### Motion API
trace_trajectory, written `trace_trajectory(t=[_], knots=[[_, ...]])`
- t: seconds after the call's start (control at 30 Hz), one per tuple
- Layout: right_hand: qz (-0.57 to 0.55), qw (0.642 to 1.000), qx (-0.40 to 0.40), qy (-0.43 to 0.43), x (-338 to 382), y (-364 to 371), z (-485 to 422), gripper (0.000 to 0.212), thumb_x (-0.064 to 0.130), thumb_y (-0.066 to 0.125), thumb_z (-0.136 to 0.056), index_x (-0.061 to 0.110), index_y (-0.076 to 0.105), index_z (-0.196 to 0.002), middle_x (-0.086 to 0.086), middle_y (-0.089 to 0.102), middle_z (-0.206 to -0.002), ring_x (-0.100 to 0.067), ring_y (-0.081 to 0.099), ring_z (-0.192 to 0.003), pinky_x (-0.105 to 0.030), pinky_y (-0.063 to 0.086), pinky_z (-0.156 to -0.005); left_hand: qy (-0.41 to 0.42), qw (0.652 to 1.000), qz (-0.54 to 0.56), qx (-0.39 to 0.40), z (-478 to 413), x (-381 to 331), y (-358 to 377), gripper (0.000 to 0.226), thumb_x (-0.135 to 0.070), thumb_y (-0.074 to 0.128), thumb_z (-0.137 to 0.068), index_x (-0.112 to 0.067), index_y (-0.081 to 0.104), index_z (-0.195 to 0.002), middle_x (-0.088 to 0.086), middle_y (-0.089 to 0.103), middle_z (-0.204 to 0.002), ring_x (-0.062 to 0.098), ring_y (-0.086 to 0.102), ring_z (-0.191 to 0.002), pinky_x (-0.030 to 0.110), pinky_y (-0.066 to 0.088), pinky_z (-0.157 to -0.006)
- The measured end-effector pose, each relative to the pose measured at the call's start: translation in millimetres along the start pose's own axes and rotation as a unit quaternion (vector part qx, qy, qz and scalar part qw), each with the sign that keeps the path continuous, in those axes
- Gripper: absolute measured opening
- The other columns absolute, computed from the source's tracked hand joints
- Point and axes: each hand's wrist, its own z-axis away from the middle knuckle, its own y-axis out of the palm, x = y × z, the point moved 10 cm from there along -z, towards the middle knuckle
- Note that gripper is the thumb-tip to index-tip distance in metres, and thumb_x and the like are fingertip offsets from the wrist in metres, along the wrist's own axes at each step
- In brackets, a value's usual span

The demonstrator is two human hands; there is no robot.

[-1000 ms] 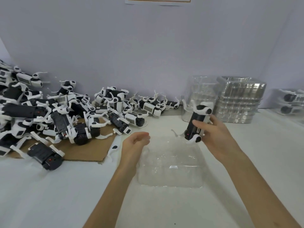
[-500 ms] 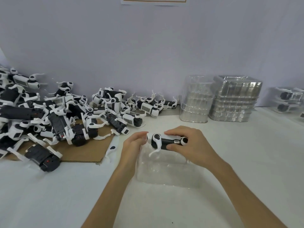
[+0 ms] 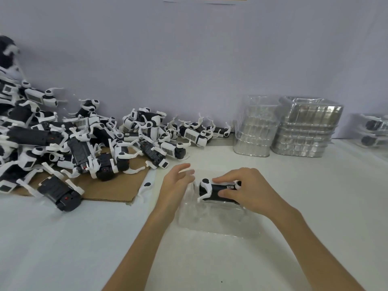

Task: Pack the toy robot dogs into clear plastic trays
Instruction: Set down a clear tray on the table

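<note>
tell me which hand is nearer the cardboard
Left. The left hand hovers just right of the cardboard, beside the tray; the right hand is farther right, gripping a toy dog over the tray.

a white tabletop (image 3: 63,238) carries a brown cardboard sheet (image 3: 117,190) at the left under a heap of toy robot dogs (image 3: 84,139), a clear plastic tray (image 3: 220,223) in the middle, and two stacks of clear trays (image 3: 306,127) by the wall.
</note>
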Motion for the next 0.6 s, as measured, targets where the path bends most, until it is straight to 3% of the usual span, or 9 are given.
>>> trace_trajectory(t=[0.1, 0.17, 0.23, 0.3, 0.37, 0.43, 0.5, 0.53, 0.6], knots=[[0.034, 0.999, -0.015, 0.01, -2, 0, -1, 0.032, 0.029, 0.085, -0.076, 0.046, 0.077, -0.103, 0.039, 0.06, -0.086, 0.01, 0.059, -0.091, -0.006, 0.042, -0.073, -0.036, 0.997, -0.066, 0.0, -1, 8, -2, 0.04, -0.026, 0.07, -0.09, -0.021, 0.059, -0.129, -0.003, 0.064, -0.123, 0.011, 0.061, -0.11, 0.027, 0.045, -0.09], [0.044, 0.999, -0.015, 0.014, -3, 3, -3, 0.031, 0.03, 0.086, -0.074, 0.044, 0.078, -0.101, 0.032, 0.069, -0.097, 0.005, 0.061, -0.094, -0.012, 0.045, -0.077, -0.049, 0.993, -0.112, 0.003, -2, 10, -3, 0.035, -0.024, 0.07, -0.09, -0.012, 0.066, -0.123, 0.001, 0.066, -0.122, 0.019, 0.061, -0.113, 0.031, 0.045, -0.093], [0.057, 0.998, -0.007, 0.011, -3, 7, -4, 0.028, 0.032, 0.086, -0.074, 0.041, 0.078, -0.1, 0.026, 0.073, -0.102, 0.003, 0.062, -0.097, -0.02, 0.048, -0.082, -0.042, 0.99, -0.131, 0.009, -4, 8, -2, 0.029, -0.021, 0.067, -0.092, -0.014, 0.069, -0.12, -0.002, 0.067, -0.118, 0.015, 0.061, -0.108, 0.029, 0.043, -0.089], [0.041, 0.999, -0.009, -0.008, 1, 6, -4, 0.016, 0.036, 0.081, -0.08, 0.039, 0.079, -0.095, 0.028, 0.072, -0.096, 0.005, 0.062, -0.096, -0.018, 0.046, -0.079, -0.03, 0.99, -0.135, 0.003, -4, 5, -3, 0.024, -0.019, 0.064, -0.093, -0.016, 0.07, -0.117, -0.008, 0.067, -0.112, 0.01, 0.06, -0.105, 0.027, 0.042, -0.085], [-0.02, 0.997, -0.06, -0.042, 8, -7, -2, 0.004, 0.036, 0.074, -0.088, 0.037, 0.078, -0.089, 0.028, 0.072, -0.092, 0.007, 0.062, -0.095, -0.015, 0.044, -0.081, -0.008, 0.993, -0.117, -0.012, -4, 1, -5, 0.019, -0.016, 0.063, -0.094, -0.014, 0.071, -0.111, -0.01, 0.067, -0.111, 0.006, 0.06, -0.103, 0.022, 0.042, -0.081], [-0.082, 0.982, -0.161, -0.062, 7, -32, 4, 0.009, 0.029, 0.069, -0.093, 0.035, 0.075, -0.095, 0.026, 0.07, -0.099, 0.007, 0.06, -0.101, -0.009, 0.041, -0.088, 0.025, 0.994, -0.1, -0.031, -3, -6, -7, 0.017, -0.017, 0.062, -0.096, -0.014, 0.07, -0.11, -0.009, 0.068, -0.11, 0.008, 0.062, -0.107, 0.018, 0.041, -0.08], [-0.14, 0.966, -0.215, -0.019, -9, -47, 3, 0.016, 0.029, 0.067, -0.095, 0.036, 0.069, -0.109, 0.024, 0.064, -0.114, 0.007, 0.056, -0.108, -0.008, 0.038, -0.089, 0.078, 0.992, -0.088, -0.046, 0, -18, -9, 0.021, -0.018, 0.059, -0.098, -0.02, 0.069, -0.116, -0.001, 0.068, -0.109, 0.013, 0.061, -0.11, 0.019, 0.042, -0.085], [-0.181, 0.962, -0.201, 0.026, -21, -46, 0, 0.024, 0.033, 0.067, -0.094, 0.036, 0.065, -0.118, 0.021, 0.06, -0.121, 0.007, 0.055, -0.111, -0.012, 0.039, -0.089, 0.108, 0.989, -0.083, -0.052, 2, -25, -9, 0.023, -0.018, 0.058, -0.099, -0.023, 0.068, -0.119, 0.002, 0.067, -0.112, 0.012, 0.06, -0.112, 0.018, 0.042, -0.088], [-0.283, 0.946, -0.104, 0.12, -44, -25, -6, 0.046, 0.049, 0.067, -0.091, 0.036, 0.053, -0.132, 0.013, 0.056, -0.132, 0.0, 0.056, -0.113, -0.024, 0.043, -0.094, 0.168, 0.98, -0.089, -0.064, 8, -38, -9, 0.028, -0.019, 0.056, -0.1, -0.03, 0.064, -0.125, -0.01, 0.066, -0.121, 0.0, 0.056, -0.117, 0.016, 0.044, -0.092]])
